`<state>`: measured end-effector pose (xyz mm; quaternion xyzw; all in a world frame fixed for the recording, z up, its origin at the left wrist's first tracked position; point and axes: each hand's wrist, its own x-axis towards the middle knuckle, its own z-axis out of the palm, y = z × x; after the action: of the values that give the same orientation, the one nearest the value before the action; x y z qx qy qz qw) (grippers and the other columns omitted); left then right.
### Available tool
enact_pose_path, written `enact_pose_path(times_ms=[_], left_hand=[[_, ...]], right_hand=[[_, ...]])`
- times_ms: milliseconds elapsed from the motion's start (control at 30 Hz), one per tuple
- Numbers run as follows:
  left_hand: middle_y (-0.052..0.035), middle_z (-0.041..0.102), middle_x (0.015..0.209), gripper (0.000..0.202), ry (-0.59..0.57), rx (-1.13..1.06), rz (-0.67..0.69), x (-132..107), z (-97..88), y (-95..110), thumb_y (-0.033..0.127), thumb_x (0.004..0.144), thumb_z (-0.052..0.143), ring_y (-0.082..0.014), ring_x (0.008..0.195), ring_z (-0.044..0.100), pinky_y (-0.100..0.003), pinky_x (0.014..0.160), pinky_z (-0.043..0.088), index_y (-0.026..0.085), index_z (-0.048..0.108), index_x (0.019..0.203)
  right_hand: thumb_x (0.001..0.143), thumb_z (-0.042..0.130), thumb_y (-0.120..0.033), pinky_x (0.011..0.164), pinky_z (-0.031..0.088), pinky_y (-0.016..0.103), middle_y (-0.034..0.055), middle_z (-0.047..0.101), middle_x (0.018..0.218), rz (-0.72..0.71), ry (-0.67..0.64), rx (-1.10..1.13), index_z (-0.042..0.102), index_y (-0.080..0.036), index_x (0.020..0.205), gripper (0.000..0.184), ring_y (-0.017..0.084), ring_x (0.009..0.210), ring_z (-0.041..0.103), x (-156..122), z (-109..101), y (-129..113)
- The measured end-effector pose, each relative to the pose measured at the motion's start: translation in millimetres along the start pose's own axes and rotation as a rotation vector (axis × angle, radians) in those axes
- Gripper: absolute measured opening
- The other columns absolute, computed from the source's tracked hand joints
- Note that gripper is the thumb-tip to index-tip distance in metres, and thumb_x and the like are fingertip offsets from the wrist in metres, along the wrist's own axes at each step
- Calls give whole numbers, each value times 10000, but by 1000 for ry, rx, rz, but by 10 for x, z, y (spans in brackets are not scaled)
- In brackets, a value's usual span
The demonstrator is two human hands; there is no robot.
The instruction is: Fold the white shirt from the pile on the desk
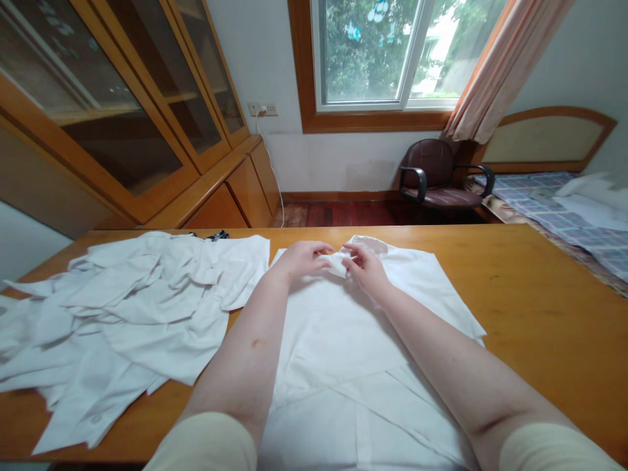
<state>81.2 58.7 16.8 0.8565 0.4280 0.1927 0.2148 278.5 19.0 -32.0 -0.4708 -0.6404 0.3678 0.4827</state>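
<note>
A white shirt (338,340) lies spread on the wooden table, its collar end away from me and its lower part toward me. At the collar (336,263), my left hand (309,257) pinches the fabric from the left side. My right hand (366,268) grips the same collar area from the right, fingers bent around the cloth. A small gap separates the two hands, with white collar fabric stretched between them. The fingertips partly hide the fabric they hold.
A loose pile of white garments (147,301) lies on the table's left side, a dark patterned item (216,235) behind it. The table (554,340) extends right. Beyond stand a glass-door cabinet (122,98), a brown armchair (432,173) and a bed (589,216).
</note>
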Motion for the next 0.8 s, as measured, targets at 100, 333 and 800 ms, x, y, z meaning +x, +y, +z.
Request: enact_pose_path(times_ms=[100,333,800], left_hand=[[-17,688,1023,353,20,38,57,22,19,-11,348,726,629,-191,920,612,-278,816,447,238,664,1059],[-39,682,930,240,179,107,12,26,-9,-16,336,813,527,-191,876,596,-294,808,437,217,693,940],[-70,664,930,266,186,167,-246,56,127,-81,337,880,414,-204,879,584,-292,757,419,191,635,902]], right_hand=[[801,547,-318,682,523,334,71,589,1019,-66,-58,1,476,-220,1258,473,145,690,612,-7,-9,-25],[871,452,-380,718,491,337,58,654,899,-159,273,-250,541,-201,1130,327,163,716,598,127,-465,-64],[694,666,-341,810,453,327,61,660,955,141,-99,-380,611,-158,946,316,181,856,594,266,-988,143]])
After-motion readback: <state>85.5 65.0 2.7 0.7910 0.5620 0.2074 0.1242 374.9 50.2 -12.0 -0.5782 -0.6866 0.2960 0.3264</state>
